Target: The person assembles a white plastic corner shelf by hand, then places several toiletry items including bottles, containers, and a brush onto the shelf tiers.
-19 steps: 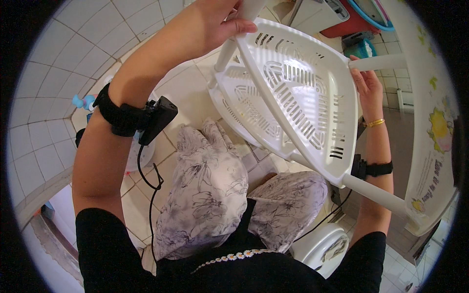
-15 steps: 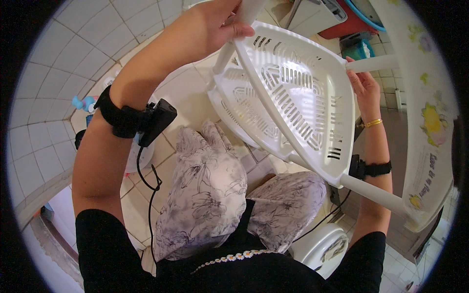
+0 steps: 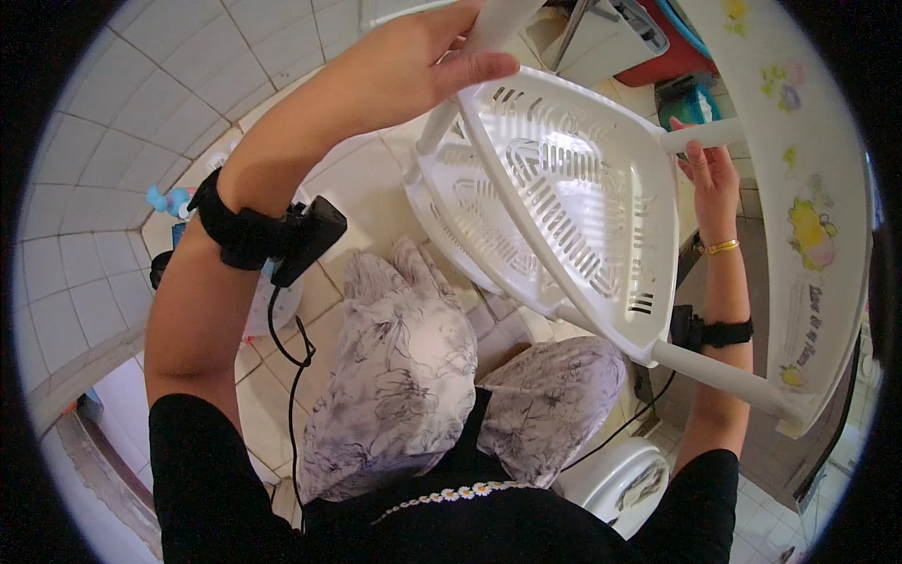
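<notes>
Grasps a white rack (image 3: pixel 532 228) from two sides, tipped over, its slatted basket (image 3: pixel 611 207) turned open toward the camera. Wraps the left hand (image 3: pixel 456 61) round a left post (image 3: pixel 500 23), right at the basket's upper left corner, thumb laid across the near face, fingers curled mostly out of sight beyond. Curls the right hand (image 3: pixel 711 179) around a right post (image 3: pixel 707 137), just beside the basket's upper right corner, thumb on the near side, a fingertip showing over the far edge. Cannot tell how firmly, most of those fingers being hidden behind the post. Holds the rack's long axis roughly sideways through the basket, from a second basket (image 3: pixel 451 179) out to the left and behind, to a flower-printed panel (image 3: pixel 780 226) out to the right of the basket. Spans the basket's upper side from corner to corner, already touching the rack at both ends of that side; has the right hand nearer the panel, the left nearer the second basket. Leaves untouched a lower post (image 3: pixel 719 376), joining the basket's lower right corner to the panel. Bends both knees, in patterned trousers (image 3: pixel 399 367), below the basket and toward its left.
</notes>
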Demonstrator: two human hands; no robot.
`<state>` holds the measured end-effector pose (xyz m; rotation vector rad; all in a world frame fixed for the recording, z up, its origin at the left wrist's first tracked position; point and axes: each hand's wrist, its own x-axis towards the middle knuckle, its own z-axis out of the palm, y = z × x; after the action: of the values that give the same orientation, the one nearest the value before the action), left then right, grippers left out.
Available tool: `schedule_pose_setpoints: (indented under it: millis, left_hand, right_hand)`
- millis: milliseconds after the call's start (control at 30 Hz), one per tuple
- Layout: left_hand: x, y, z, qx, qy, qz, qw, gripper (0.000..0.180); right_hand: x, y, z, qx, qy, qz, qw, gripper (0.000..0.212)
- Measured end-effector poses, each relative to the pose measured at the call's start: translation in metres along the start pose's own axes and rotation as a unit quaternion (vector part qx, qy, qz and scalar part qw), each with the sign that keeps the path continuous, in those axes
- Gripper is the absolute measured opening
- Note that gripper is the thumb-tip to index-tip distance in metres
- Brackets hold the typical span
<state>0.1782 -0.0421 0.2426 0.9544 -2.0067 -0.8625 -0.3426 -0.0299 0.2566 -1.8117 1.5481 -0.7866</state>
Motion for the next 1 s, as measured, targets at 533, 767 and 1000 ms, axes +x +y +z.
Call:
schedule_pose_setpoints:
  millis: [533,767,1000]
  left_hand:
    - [-0.028,0.014,0.016,-0.008,0.010,-0.107,0.994,0.043]
    - [-0.038,0.018,0.004,0.013,-0.006,-0.122,0.992,0.038]
    - [-0.037,0.022,0.004,0.014,-0.015,-0.092,0.996,0.040]
  right_hand:
    - [-0.086,0.015,-0.016,0.055,0.024,0.065,0.996,0.057]
    - [-0.222,-0.063,-0.014,0.089,-0.079,0.132,0.984,0.072]
    - [-0.302,-0.148,-0.005,0.066,-0.139,0.094,0.984,0.083]
